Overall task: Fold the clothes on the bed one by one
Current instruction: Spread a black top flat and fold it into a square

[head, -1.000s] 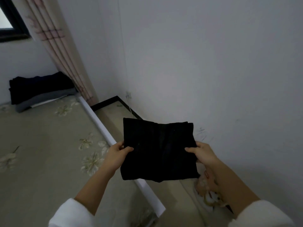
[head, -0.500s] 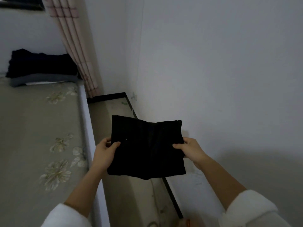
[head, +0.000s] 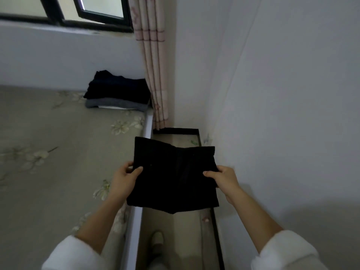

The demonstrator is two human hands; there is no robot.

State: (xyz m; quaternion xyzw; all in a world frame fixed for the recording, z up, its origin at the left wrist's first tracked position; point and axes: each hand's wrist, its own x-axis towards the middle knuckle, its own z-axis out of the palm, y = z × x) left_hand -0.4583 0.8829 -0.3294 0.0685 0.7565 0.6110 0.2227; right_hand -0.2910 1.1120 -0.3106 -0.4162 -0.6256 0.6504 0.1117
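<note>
Both arms reach out in front, with white sleeves up near the elbows. The left hand pinches the left side of the folded black cloth, thumb on top. The right hand pinches its right side the same way.

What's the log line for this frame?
item: folded black garment, held up | left hand: grips left edge | right hand: grips right edge | stack: on bed by curtain

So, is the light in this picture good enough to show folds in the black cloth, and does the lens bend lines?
Head view: dim, only the window bright. Head view: the black cloth, gripped by left hand and right hand, reads as one dark shape with a faint centre crease. Head view: lines on the wall lean and curve.
</note>
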